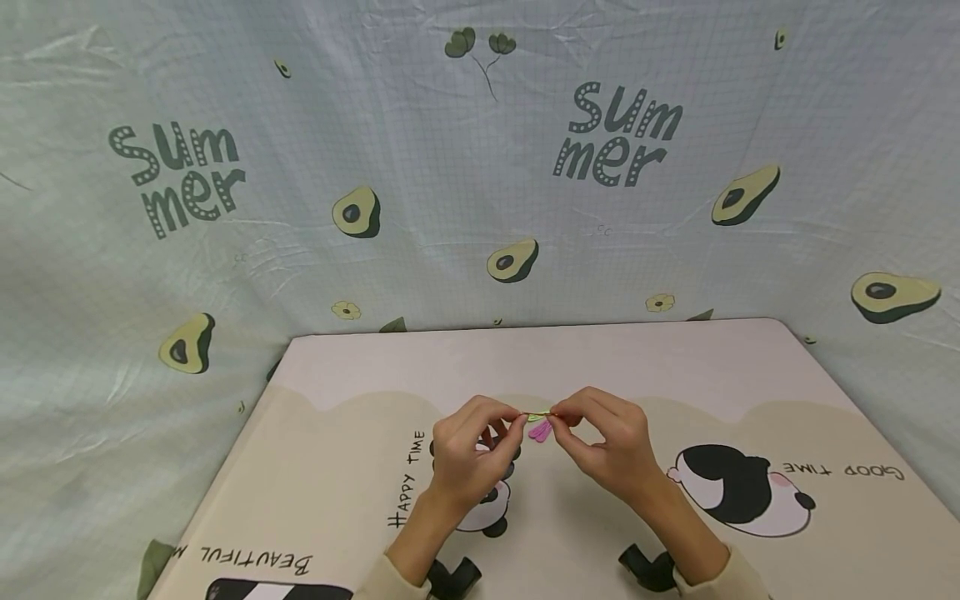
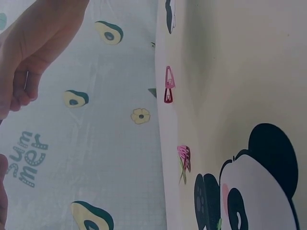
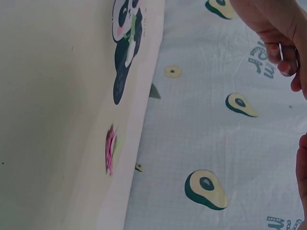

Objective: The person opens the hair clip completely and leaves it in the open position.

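In the head view my left hand [image 1: 480, 442] and right hand [image 1: 611, 437] face each other above the table. Thumb and finger of each hand pinch an end of a thin reddish strip [image 1: 537, 413], seen almost edge-on between the fingertips. Just behind and below it lie pink hair clips [image 1: 540, 431] with something green beside them. The left wrist view shows this pink and green bunch [image 2: 184, 158] on the table, plus a pink snap clip [image 2: 170, 77] and a red one [image 2: 168, 95] end to end. Both wrist views leave the strip out of sight.
The pale table [image 1: 525, 358] bears printed pandas [image 1: 738, 492] and lettering. Behind it hangs a light curtain [image 1: 450, 150] printed with avocados. Black wrist mounts [image 1: 453, 579] sit at both wrists, close over the table's near part.
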Demonstrator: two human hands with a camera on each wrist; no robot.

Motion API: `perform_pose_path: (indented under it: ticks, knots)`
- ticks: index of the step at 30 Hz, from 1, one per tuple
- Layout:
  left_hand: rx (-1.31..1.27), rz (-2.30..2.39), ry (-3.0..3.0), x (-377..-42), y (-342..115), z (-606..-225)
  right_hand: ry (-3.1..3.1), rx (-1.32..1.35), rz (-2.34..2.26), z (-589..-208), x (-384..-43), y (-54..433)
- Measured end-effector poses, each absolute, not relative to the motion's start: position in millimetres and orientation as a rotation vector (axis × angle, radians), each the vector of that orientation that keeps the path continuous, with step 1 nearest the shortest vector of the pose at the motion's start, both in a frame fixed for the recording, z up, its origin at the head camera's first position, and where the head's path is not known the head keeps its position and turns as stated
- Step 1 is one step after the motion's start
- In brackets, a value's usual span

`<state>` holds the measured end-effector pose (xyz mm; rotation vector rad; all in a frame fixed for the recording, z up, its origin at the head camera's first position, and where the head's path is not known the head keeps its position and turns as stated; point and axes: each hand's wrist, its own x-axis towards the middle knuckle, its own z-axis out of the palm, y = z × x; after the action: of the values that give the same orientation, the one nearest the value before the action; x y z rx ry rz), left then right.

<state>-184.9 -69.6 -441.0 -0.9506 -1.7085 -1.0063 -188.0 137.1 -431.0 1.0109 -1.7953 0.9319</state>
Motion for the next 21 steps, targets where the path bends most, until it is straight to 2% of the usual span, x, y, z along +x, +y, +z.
perform_pose_path:
  ticks: [21]
  knots:
    - [-0.947, -1.007, -1.703, -184.7, -68.3, -442.4, -1.784, 1.028, 0.944, -431.6, -189.1, 137.3]
